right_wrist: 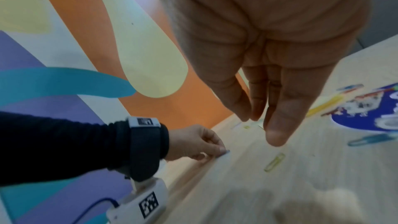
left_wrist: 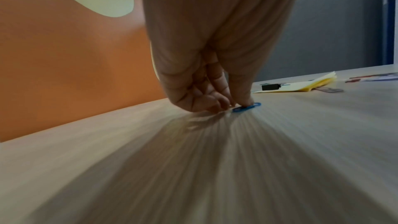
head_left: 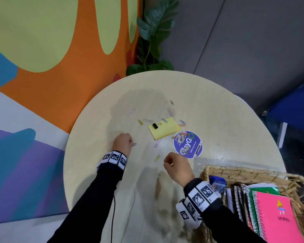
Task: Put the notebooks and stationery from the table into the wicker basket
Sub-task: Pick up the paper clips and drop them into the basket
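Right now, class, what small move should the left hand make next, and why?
Probably pinch and lift: the left hand has fingertips pressing the blue paper clip, which lies flat on the table, not yet raised toward the wicker basket.

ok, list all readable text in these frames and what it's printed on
"ClayGo": big white and green letters on the round purple sticker on the table.
"Clean as you go": small white line on the same sticker.
"JF" and "SPIRAL": on the pink spiral notebook cover in the wicker basket.
Other small print on the sticker: too small to read.
Blue box in the basket: print blurred.
Wristband markers: square codes, no words.
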Motion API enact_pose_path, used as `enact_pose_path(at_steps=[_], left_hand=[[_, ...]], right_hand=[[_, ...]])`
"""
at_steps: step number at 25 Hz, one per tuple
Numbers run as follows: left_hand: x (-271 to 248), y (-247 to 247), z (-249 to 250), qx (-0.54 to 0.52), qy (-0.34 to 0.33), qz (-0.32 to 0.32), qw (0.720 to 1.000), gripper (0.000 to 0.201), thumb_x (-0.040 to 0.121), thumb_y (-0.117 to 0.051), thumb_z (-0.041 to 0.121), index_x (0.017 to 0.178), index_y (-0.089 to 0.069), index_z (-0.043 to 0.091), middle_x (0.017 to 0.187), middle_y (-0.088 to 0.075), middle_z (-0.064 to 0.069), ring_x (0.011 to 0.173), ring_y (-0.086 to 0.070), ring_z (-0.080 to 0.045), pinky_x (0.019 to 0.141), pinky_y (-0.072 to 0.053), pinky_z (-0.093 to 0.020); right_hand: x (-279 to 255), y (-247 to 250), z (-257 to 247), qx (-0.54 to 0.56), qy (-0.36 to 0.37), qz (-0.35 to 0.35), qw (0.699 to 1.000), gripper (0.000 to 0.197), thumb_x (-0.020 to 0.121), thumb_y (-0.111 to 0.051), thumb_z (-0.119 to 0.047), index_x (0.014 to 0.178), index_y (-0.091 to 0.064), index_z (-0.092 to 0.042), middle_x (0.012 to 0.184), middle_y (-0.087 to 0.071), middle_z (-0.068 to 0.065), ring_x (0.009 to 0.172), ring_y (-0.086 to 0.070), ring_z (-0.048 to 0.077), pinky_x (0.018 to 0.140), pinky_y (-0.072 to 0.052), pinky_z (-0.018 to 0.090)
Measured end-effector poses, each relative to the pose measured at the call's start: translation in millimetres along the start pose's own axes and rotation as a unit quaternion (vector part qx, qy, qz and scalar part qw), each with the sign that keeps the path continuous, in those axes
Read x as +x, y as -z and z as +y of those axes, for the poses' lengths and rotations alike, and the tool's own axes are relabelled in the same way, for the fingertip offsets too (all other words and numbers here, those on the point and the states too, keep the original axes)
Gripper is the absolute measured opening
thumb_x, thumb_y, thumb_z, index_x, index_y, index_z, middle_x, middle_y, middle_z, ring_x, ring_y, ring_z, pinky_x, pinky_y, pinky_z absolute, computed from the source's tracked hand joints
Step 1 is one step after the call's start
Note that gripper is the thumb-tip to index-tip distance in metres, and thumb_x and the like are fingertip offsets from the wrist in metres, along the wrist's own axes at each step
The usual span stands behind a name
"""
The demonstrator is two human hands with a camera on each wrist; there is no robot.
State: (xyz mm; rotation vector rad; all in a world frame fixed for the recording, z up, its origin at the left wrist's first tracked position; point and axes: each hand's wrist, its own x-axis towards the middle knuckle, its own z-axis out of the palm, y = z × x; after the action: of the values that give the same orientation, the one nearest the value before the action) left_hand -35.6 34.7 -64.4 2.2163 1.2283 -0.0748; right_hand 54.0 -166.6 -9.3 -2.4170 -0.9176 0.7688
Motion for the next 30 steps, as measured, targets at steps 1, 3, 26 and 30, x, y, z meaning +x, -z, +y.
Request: enact_pose_path(at_steps=[1, 3, 26, 30], left_hand=[[4, 0, 0, 0.011, 0.004, -0.016, 1.000, 0.019, 0.088, -0.064, 0.018, 0.094, -0.068, 0.001, 0.108, -0.063, -0.017, 0.098, -0.062, -0.031, 0.074, -0.043, -0.030], [9, -2, 1, 0.056, 0.005, -0.065, 0.996, 0.025, 0.092, -0.058, 0.019, 0.104, -0.066, -0.001, 0.115, -0.062, -0.018, 0.106, -0.061, -0.032, 0.084, -0.047, -0.034], [-86, -13, 27, -0.131, -0.033, 0.013, 0.991, 0.016, 0.091, -0.052, 0.001, 0.101, -0.065, 0.002, 0.101, -0.070, -0.020, 0.096, -0.065, -0.034, 0.079, -0.040, -0.028], [-125, -9, 58, -0.152, -0.070, -0.010, 0.986, 0.021, 0.091, -0.052, 0.002, 0.101, -0.069, 0.007, 0.101, -0.072, -0.012, 0.094, -0.067, -0.029, 0.085, -0.045, -0.030]], right_hand=[[5, -4, 1, -0.010, -0.008, 0.000, 1.000, 0.015, 0.085, -0.052, -0.008, 0.093, -0.065, -0.006, 0.085, -0.064, 0.005, 0.085, -0.061, 0.026, 0.069, -0.042, 0.028], [17, -11, 2, -0.045, 0.000, -0.002, 0.999, 0.019, 0.086, -0.050, -0.005, 0.099, -0.063, -0.006, 0.098, -0.065, 0.012, 0.090, -0.061, 0.029, 0.070, -0.041, 0.028], [-17, 115, -18, -0.192, 0.116, -0.061, 0.973, 0.017, 0.084, -0.055, -0.005, 0.097, -0.066, 0.000, 0.104, -0.069, 0.014, 0.097, -0.062, 0.026, 0.081, -0.046, 0.032], [-87, 149, 40, -0.134, 0.072, -0.083, 0.985, 0.018, 0.083, -0.054, 0.001, 0.087, -0.071, -0.002, 0.088, -0.073, 0.011, 0.080, -0.064, 0.023, 0.075, -0.049, 0.029]])
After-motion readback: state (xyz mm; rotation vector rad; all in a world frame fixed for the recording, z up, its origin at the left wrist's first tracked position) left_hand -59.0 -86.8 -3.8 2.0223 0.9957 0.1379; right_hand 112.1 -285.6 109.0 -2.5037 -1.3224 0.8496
